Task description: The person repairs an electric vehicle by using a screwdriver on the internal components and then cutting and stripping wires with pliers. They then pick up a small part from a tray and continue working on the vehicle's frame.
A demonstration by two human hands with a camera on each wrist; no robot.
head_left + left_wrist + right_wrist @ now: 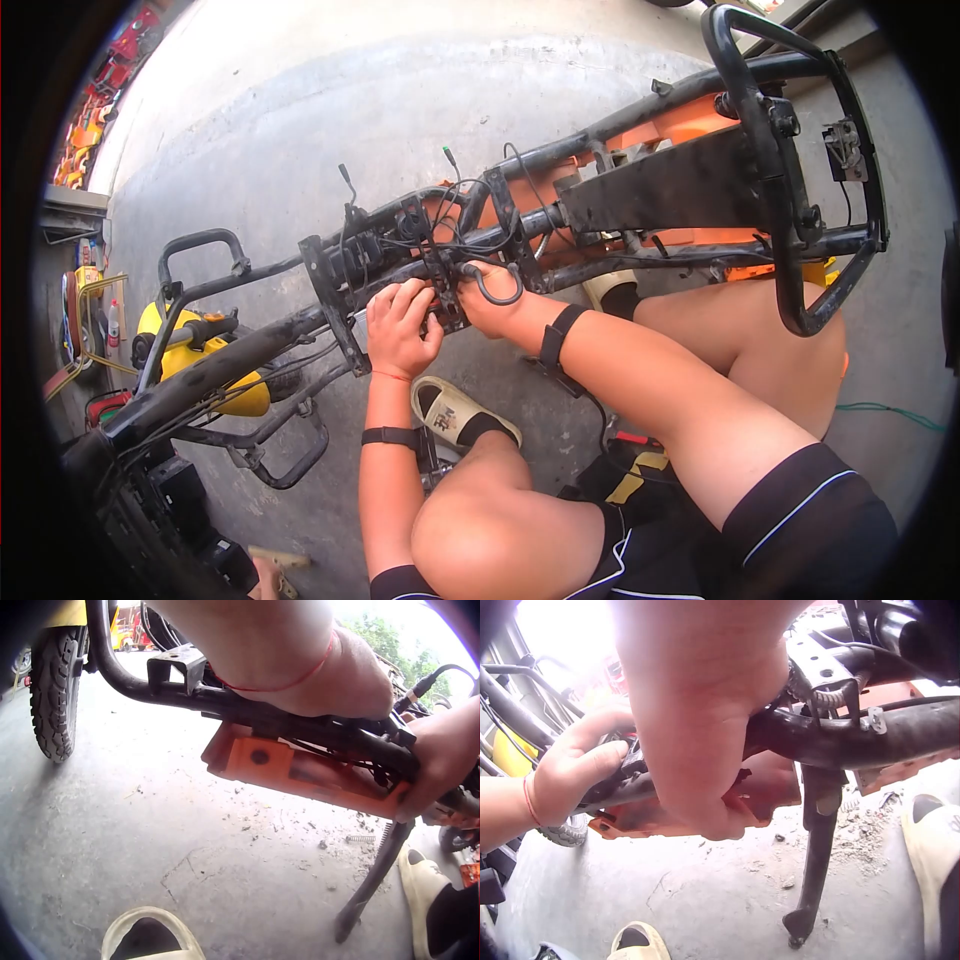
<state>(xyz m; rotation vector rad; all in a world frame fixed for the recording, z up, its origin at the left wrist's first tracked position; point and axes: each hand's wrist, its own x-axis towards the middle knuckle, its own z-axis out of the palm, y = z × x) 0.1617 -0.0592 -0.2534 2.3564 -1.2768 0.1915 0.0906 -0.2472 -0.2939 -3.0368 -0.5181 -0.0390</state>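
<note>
Both hands work at the middle of a black tubular vehicle frame. My left hand bends its fingers over the frame beside a cross bracket. In the right wrist view, the left hand's thumb and fingers close about a small black part. My right hand reaches in just to the right, under a curved black hose. Its fingertips go down beside the frame tube near an orange panel; what they hold, I cannot tell. Thin black cables run over this section.
A black side stand reaches down to the concrete floor. Black tubular rails rise at the frame's right end. A yellow part sits at the left. Sandalled feet and bent knees are close below the frame.
</note>
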